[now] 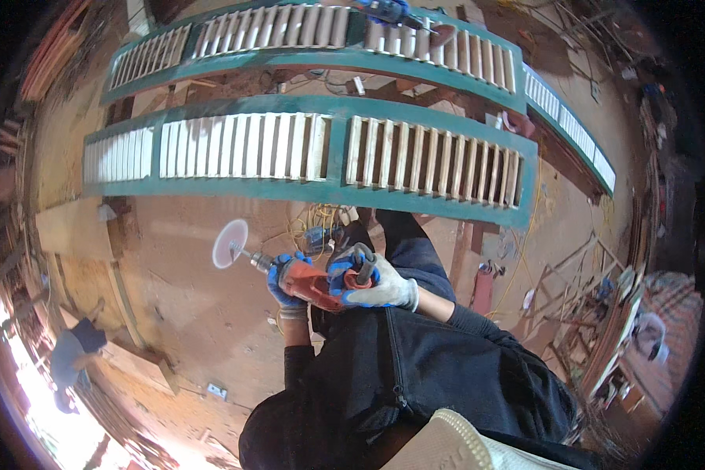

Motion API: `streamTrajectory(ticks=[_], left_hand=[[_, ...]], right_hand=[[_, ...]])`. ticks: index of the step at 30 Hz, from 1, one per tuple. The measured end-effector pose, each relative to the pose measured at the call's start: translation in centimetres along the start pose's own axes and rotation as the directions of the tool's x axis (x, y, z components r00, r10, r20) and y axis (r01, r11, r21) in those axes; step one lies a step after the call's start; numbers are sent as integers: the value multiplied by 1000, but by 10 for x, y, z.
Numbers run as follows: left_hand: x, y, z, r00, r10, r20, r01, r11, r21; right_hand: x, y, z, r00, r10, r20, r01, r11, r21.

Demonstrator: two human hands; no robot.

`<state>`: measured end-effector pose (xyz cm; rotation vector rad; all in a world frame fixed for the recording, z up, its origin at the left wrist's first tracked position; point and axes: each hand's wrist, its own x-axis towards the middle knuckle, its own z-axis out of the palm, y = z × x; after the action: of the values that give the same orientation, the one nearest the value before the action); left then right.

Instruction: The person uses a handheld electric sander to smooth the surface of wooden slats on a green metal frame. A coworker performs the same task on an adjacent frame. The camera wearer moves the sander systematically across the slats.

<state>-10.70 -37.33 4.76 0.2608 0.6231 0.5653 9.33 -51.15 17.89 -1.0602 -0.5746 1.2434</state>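
In front of my body I hold a red power drill (312, 287), tilted with its chuck toward the left. A round, pale sanding disc (231, 244) sits on a shaft in the chuck, apart from any wood; its face looks smeared. My left hand (287, 282), in a grey and blue work glove, is closed around the drill's front end. My right hand (382, 287), in a matching glove, is closed around the rear grip, its fingers partly hidden. Beyond the drill lies a green-framed louvered shutter (338, 153) with pale slats, and neither hand touches it.
A second green louvered shutter (357, 33) lies farther off, where another person's blue-gloved hand (384, 9) holds a tool. A third shutter (569, 119) stands at the right. Yellow cord (312, 223) coils on the floor below the near shutter. A person (74, 356) is at lower left.
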Motion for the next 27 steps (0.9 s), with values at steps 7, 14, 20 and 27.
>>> streamTrajectory(ticks=[7,14,20,27], left_hand=[[2,19,13,998,-59,26,56,991,124],[8,13,22,993,-118,19,116,990,84],[7,-14,65,996,-83,26,84,996,-25],[19,-65,39,993,-6,-114,1,999,-44]], right_hand=[[-12,21,20,995,7,-101,8,988,152],[-13,12,14,988,93,-119,-86,994,69],[-15,6,-18,998,33,-46,-21,975,223],[-39,11,-76,968,167,-185,-128,971,204]])
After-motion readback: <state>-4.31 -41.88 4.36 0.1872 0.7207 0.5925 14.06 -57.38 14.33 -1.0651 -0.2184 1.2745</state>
